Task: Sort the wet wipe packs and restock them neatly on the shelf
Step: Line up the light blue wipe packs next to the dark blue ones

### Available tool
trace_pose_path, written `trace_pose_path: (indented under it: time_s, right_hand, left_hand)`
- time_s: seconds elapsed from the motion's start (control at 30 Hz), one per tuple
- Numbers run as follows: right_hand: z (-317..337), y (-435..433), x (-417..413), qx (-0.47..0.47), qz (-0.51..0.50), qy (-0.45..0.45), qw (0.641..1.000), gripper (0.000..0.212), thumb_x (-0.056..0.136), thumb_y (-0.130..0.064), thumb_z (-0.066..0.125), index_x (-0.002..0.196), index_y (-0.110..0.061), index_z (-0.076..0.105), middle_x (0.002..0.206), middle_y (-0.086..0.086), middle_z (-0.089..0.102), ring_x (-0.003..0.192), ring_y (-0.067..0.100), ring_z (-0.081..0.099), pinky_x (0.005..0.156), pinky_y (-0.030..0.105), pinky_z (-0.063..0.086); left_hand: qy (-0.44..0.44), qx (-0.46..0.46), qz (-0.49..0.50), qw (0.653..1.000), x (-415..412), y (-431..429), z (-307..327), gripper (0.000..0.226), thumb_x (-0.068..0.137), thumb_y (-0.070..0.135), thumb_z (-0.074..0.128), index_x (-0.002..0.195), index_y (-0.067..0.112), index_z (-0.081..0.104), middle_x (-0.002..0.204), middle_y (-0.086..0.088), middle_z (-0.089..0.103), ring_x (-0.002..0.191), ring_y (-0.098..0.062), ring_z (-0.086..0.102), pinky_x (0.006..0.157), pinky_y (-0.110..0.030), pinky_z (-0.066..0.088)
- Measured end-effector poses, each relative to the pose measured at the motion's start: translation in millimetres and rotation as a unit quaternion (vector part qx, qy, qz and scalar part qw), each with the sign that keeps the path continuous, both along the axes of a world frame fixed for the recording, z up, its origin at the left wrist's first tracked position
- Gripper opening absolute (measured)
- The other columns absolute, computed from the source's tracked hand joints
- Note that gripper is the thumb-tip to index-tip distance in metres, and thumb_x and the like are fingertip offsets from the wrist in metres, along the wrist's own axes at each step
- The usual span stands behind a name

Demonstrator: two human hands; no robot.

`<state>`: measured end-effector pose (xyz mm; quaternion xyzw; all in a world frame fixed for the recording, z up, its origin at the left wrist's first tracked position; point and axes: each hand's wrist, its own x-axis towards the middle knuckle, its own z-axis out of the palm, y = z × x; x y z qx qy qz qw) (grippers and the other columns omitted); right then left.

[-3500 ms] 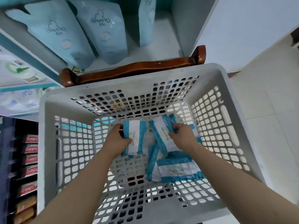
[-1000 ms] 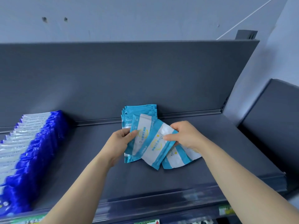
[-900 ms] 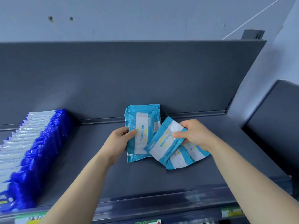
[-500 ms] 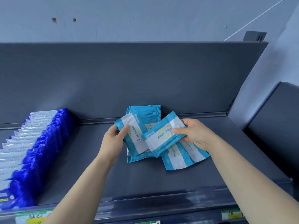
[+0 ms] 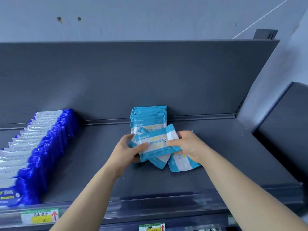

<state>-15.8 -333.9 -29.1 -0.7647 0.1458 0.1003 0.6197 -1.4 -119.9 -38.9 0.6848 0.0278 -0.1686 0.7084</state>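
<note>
The stack of wet wipe packs (image 5: 148,119) stood at the back of the shelf (image 5: 216,155), against the back panel (image 5: 150,77) behind it. Just in front of the stack, the held pack (image 5: 155,145) lay crosswise between the left hand (image 5: 128,152) at its left end and the right hand (image 5: 188,145) at its right end. A loose pack (image 5: 181,164) lay below the right hand, in front and to the right of the stack. Well left of the stack, a row of wipe packs (image 5: 38,147) ran from the back panel to the shelf's front edge. A price label (image 5: 40,217) sat on the front rail, below that row.
</note>
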Motion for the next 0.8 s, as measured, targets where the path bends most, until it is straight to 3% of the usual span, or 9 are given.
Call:
trace_pose_path:
  time_s: [0.07, 0.13, 0.23, 0.3, 0.4, 0.5, 0.63, 0.8]
  right_hand:
    - [1.0, -6.6, -2.3, -0.099, 0.0, -0.046, 0.994, 0.02, 0.08, -0.023, 0.073, 0.093, -0.01, 0.067, 0.096, 0.01, 0.071, 0.085, 0.018, 0.066, 0.078, 0.033, 0.055]
    - [6.9, -20.1, -4.9, -0.204, -0.037, -0.084, 0.975, 0.031, 0.077, -0.034, 0.076, 0.1, -0.016, 0.066, 0.102, 0.0, 0.067, 0.095, 0.015, 0.061, 0.08, 0.03, 0.051]
    - [7.8, -36.9, -10.3, -0.382, -0.024, 0.023, 0.924, 0.087, 0.063, -0.064, 0.074, 0.134, -0.022, 0.044, 0.133, 0.0, 0.047, 0.126, 0.023, 0.042, 0.096, 0.036, 0.043]
    - [1.6, -36.5, -14.6, -0.43, 0.005, 0.078, 0.9, 0.108, 0.055, -0.07, 0.074, 0.142, -0.021, 0.032, 0.141, 0.004, 0.04, 0.13, 0.026, 0.037, 0.096, 0.038, 0.041]
    - [-5.3, -33.7, -16.6, -0.397, -0.001, 0.07, 0.915, 0.104, 0.054, -0.058, 0.082, 0.136, -0.016, 0.034, 0.133, 0.003, 0.046, 0.116, 0.022, 0.049, 0.081, 0.033, 0.047]
    - [-4.9, -35.6, -16.7, -0.297, -0.034, 0.045, 0.953, 0.07, 0.059, -0.04, 0.087, 0.109, -0.013, 0.046, 0.108, -0.001, 0.055, 0.087, 0.014, 0.057, 0.062, 0.028, 0.047]
    - [-9.4, -41.9, -17.0, -0.206, -0.055, 0.038, 0.976, 0.049, 0.062, -0.027, 0.088, 0.096, -0.012, 0.056, 0.098, 0.003, 0.064, 0.083, 0.017, 0.065, 0.07, 0.034, 0.054]
    - [2.0, -64.8, -18.3, -0.169, -0.115, -0.027, 0.979, 0.038, 0.068, -0.016, 0.083, 0.098, -0.007, 0.061, 0.098, 0.007, 0.069, 0.085, 0.023, 0.068, 0.074, 0.037, 0.054]
  left_hand:
    - [-0.015, 0.029, 0.002, 0.999, -1.2, -1.0, 0.1, 0.034, 0.081, 0.014, 0.075, 0.11, 0.01, 0.059, 0.101, -0.004, 0.074, 0.083, -0.02, 0.073, 0.065, -0.032, 0.059]
    - [-0.037, 0.075, 0.018, 0.996, 0.2, -0.4, -1.6, 0.027, 0.079, 0.017, 0.077, 0.102, 0.011, 0.064, 0.097, -0.001, 0.075, 0.08, -0.016, 0.073, 0.062, -0.025, 0.057]
    - [-0.05, 0.148, 0.033, 0.987, 4.0, 2.3, -3.2, 0.027, 0.076, 0.023, 0.08, 0.098, 0.017, 0.066, 0.093, 0.004, 0.074, 0.079, -0.012, 0.07, 0.06, -0.021, 0.05]
    - [-0.047, 0.186, 0.019, 0.981, 7.9, 2.6, -1.2, 0.029, 0.074, 0.023, 0.081, 0.098, 0.017, 0.065, 0.093, 0.003, 0.072, 0.079, -0.013, 0.068, 0.06, -0.022, 0.05]
    - [-0.028, 0.187, 0.001, 0.982, 12.8, -0.5, 2.2, 0.033, 0.073, 0.014, 0.082, 0.099, 0.015, 0.063, 0.094, 0.0, 0.072, 0.078, -0.016, 0.069, 0.062, -0.026, 0.053]
    - [-0.043, 0.198, 0.004, 0.979, 12.5, -2.9, 2.4, 0.033, 0.073, 0.011, 0.081, 0.099, 0.012, 0.061, 0.094, -0.001, 0.071, 0.08, -0.016, 0.069, 0.061, -0.025, 0.053]
    - [-0.106, 0.211, 0.035, 0.971, 14.1, -6.5, 0.4, 0.033, 0.076, 0.01, 0.079, 0.101, 0.012, 0.058, 0.095, 0.002, 0.067, 0.079, -0.014, 0.063, 0.059, -0.023, 0.048]
    - [-0.153, 0.24, 0.078, 0.955, 31.5, -13.7, -2.3, 0.033, 0.076, 0.014, 0.077, 0.1, 0.014, 0.054, 0.096, 0.003, 0.063, 0.076, -0.013, 0.058, 0.059, -0.025, 0.045]
